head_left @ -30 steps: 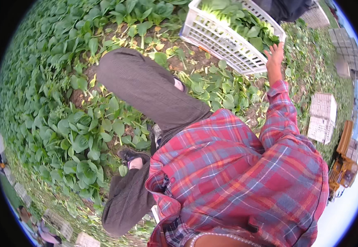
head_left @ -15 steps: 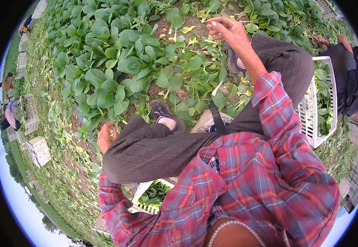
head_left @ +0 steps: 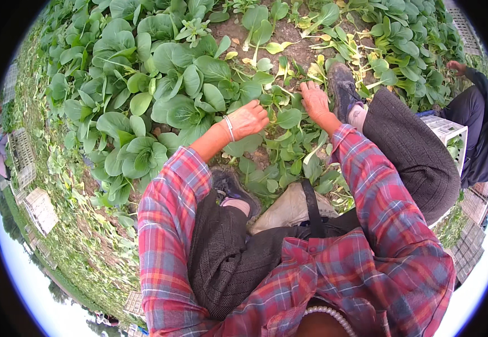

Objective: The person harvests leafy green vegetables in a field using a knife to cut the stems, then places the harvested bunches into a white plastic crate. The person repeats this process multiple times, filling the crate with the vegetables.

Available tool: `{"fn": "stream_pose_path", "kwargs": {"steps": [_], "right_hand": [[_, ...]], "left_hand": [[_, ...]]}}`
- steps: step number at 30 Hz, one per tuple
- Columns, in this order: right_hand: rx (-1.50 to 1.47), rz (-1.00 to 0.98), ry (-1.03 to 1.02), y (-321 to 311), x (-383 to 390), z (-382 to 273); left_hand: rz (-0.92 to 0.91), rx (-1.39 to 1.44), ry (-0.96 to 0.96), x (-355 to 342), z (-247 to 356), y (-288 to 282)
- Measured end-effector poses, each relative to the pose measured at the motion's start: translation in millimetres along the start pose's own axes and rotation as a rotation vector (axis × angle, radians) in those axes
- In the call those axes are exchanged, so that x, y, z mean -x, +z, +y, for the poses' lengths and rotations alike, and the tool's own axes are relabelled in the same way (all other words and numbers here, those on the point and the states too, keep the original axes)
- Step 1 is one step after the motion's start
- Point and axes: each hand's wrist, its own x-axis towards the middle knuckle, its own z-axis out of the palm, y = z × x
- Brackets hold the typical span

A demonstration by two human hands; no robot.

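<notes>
My left hand (head_left: 246,119), with a pale bracelet at its wrist, is above the edge of the leafy greens. Its fingers are curled together, and whatever may be in them is hidden. Close by on the right, my right hand (head_left: 314,101) hangs palm down with its fingers slightly apart over cut leaves, next to my right shoe (head_left: 342,90). Nothing shows in it. Between the two hands lie loose green leaves (head_left: 289,118) on the soil. Broad-leaved pak choi plants (head_left: 183,109) stand rooted in a dense patch left of my left hand.
A white plastic crate (head_left: 448,135) stands at the right, partly behind my knee, beside another person in dark clothes (head_left: 479,123). Pale cloth (head_left: 289,208) with a dark strap lies between my legs. More crates (head_left: 40,210) line the left. Yellowed leaves (head_left: 362,50) litter the ground ahead.
My left hand has come from beside my left knee up and right to the greens. My right hand has dropped from higher up toward the cut leaves. The view has shifted.
</notes>
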Motion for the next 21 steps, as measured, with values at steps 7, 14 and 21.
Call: {"fn": "stream_pose_path", "kwargs": {"steps": [7,14,21], "right_hand": [[-0.067,-0.05,-0.177,-12.9,-7.3,17.2],[-0.502,0.297,0.056,-63.0,21.2,-12.9],[-1.313,-0.132,0.297,-75.2,63.0,-149.7]], "left_hand": [[0.173,-0.218,-0.655,43.7,-50.5,28.8],[0.257,-0.225,-0.614,71.1,-28.8,36.2],[0.303,-0.19,-0.632,81.1,-30.3,36.1]]}}
